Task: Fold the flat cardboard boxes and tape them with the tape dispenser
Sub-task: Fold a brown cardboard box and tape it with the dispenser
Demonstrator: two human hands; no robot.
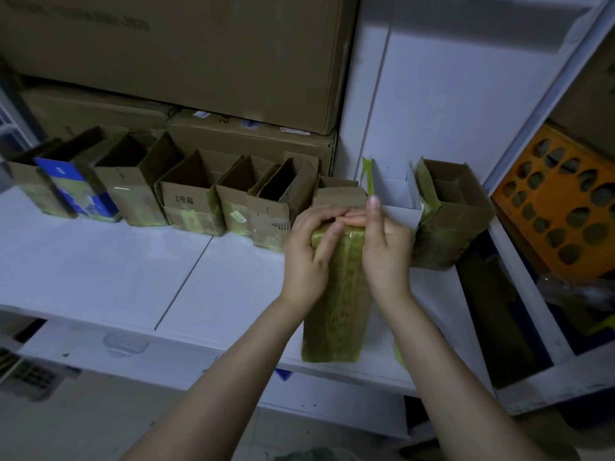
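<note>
At centre frame, a taped box point(336, 294) is held on the white shelf point(100, 261), its far end gripped from both sides. The left hand point(307, 257) is curled over the top edge, fingers pressing tape down; the right hand point(382, 251) clasps the other side, index finger raised. A crease or lifted tape edge could be left if pressure slips. Behind, a row of open boxes point(186, 201) could be knocked. No tape dispenser is seen.
</note>
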